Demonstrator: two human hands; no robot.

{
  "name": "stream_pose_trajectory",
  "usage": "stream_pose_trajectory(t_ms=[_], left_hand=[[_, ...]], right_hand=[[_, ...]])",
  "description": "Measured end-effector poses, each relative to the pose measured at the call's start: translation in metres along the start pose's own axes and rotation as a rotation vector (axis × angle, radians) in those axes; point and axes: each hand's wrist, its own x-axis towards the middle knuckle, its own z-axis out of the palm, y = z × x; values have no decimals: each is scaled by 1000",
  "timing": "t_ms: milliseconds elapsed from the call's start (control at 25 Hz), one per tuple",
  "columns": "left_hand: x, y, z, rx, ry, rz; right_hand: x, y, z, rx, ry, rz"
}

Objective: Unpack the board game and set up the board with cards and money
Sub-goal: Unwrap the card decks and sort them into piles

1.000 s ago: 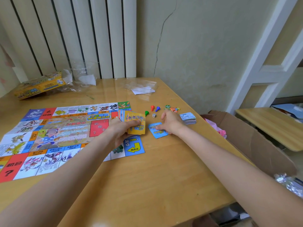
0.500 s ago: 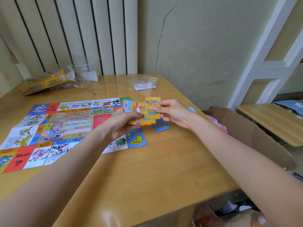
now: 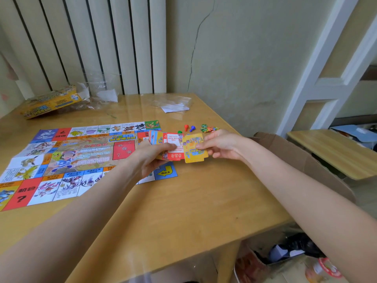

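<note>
Both hands busy with a fan of game cards above the table's near-right part.

The left hand (image 3: 152, 158) grips a fanned stack of cards (image 3: 163, 139), a red-bordered one with small red print facing up; the right hand (image 3: 221, 146) pinches a yellow card (image 3: 193, 149) at the fan's right edge. Below lies the game board (image 3: 67, 160), flat on the wooden table (image 3: 183, 211), with red squares marked "?" and a blue corner with a yellow arrow. Red, blue and green pawns (image 3: 188, 128) stand just beyond. The yellow game box (image 3: 51, 102) sits far left.
</note>
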Motion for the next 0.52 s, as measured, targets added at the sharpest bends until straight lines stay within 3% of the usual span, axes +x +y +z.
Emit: stream_pose_trajectory(t_ms=[160,360,520], left_hand=[[-6,-2,2,10,60,-23],[-12,-2,8,57,70,-31],[-11,-5,8,75,99,-29]], right_hand=[[-17,8,2,-276,-10,141],[-22,12,13,-438,9,127],[-21,5,20,-932,44,88]])
